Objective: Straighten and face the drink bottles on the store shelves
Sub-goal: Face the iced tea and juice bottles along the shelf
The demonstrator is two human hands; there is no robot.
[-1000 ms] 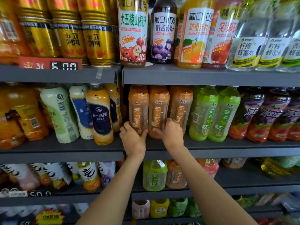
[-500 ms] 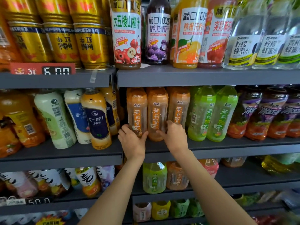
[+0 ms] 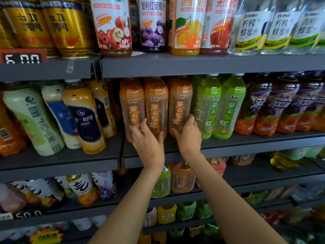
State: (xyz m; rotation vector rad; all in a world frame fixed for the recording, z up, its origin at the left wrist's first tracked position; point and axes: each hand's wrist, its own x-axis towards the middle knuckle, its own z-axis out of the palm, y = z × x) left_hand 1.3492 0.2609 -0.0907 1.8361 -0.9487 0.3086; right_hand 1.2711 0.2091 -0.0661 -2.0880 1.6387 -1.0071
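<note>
Hands at frame centre, on the orange bottles' bases, middle shelf.
Left (image 3: 148,143) fingers spread across two bottles (image 3: 144,110); right (image 3: 189,136) wrapped round the third (image 3: 180,104), likely turning labels outward.

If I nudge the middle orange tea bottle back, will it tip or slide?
The middle orange tea bottle is tall and narrow, so a high push probably tips it. It looks full, so fairly heavy; a low push likely slides it. Neighbouring orange bottles stand close and may brace it.
</note>
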